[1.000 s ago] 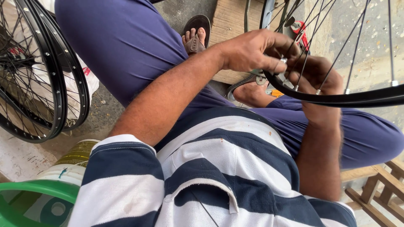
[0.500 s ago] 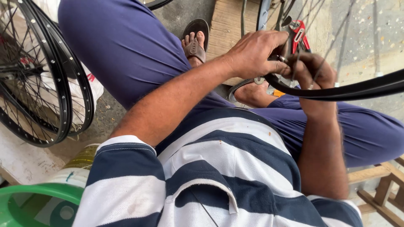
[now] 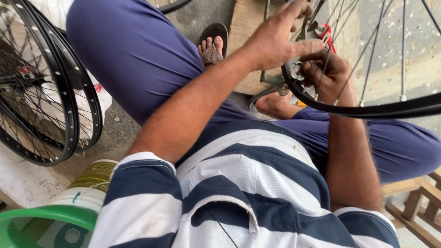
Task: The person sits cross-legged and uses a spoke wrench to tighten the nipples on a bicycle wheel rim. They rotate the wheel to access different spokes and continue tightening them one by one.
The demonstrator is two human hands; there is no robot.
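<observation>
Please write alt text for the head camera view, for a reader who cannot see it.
Seen from above, a seated person's left hand and right hand work at the black rim of a spoked bicycle wheel held over the lap. More black wheels lean at left, above a green bucket.

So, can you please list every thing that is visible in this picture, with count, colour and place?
wheel rim: one, black, with thin spokes, upper right, held at both hands
finished wheels: at least two, black, leaning at left
wooden block: one, pale, top centre
red tool: one, behind the spokes, top right
bucket: one, green rim, lower left
wooden frame: one, lower right
sandal: one, dark, on the foot at top centre
left hand: above the rim
right hand: gripping the rim
</observation>
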